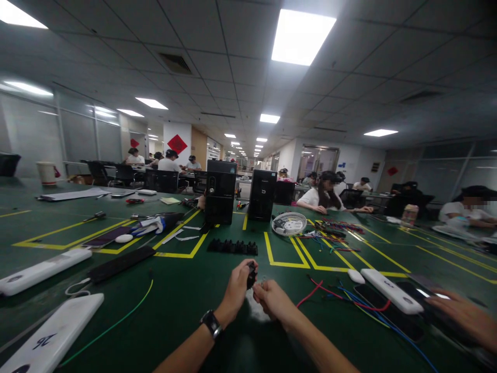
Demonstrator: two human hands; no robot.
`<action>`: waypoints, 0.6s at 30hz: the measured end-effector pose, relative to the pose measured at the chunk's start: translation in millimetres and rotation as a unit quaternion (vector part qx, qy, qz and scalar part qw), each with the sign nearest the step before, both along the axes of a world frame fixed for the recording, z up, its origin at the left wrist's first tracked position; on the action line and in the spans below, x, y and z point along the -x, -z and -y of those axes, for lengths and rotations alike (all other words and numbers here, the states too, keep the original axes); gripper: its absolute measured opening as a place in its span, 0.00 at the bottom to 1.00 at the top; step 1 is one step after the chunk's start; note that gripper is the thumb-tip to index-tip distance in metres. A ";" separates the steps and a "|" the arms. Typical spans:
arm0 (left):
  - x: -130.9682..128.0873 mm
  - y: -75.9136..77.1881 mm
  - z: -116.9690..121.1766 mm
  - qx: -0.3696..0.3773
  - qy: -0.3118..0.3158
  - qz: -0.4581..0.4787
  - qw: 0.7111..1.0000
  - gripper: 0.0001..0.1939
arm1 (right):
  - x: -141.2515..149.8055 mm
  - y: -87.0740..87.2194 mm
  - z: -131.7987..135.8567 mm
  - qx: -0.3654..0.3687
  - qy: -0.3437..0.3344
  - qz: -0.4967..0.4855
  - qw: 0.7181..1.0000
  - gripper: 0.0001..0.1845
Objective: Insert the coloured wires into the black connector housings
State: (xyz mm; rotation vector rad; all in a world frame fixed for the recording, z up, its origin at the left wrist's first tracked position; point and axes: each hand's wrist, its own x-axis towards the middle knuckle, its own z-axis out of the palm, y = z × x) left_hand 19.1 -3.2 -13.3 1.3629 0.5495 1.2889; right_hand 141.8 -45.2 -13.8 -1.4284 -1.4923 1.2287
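My left hand (236,287), with a watch (212,324) on its wrist, is closed around a small black part (252,274), held above the green table. Right beside it, the fingers of my right hand (274,299) are pinched together. Whatever lies between them is too small and blurred to name. Beyond my hands, a row of black blocky pieces (233,247) lies on the table. Red wires (310,295) and blue wires (404,339) lie to the right of my right hand. A single green wire (116,324) curves across the table at left.
Two black computer towers (220,191) stand ahead. A white basket (289,224) and bundled wires (337,228) are to their right. White numbered bars (54,334) lie at left, another white bar (391,291) at right. Another person's hand (462,313) reaches over a phone at right.
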 end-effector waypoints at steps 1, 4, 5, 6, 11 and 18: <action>0.2 0.1 -0.3 -0.017 -0.002 -0.013 1.000 0.15 | -1.6 -2.0 0.9 0.007 -0.001 0.005 1.000 0.19; 0.8 2.5 -0.5 -0.034 -0.011 -0.023 0.999 0.14 | -3.7 -1.0 0.8 0.015 -0.003 0.004 1.000 0.19; 0.8 3.8 -0.4 -0.027 -0.010 -0.020 0.999 0.13 | -3.5 1.9 -0.4 0.014 -0.005 0.001 1.000 0.19; 0.8 5.3 -0.6 -0.014 -0.008 -0.012 1.000 0.14 | -3.0 5.6 -2.1 0.011 -0.005 -0.002 1.000 0.19; -1.0 9.6 -8.3 0.082 0.022 0.072 0.994 0.17 | -1.8 20.9 -16.3 -0.044 -0.011 0.009 0.999 0.24; -0.1 5.8 -23.5 0.198 -0.033 0.179 0.963 0.16 | 5.3 15.1 -21.8 -0.110 -0.037 0.006 0.993 0.21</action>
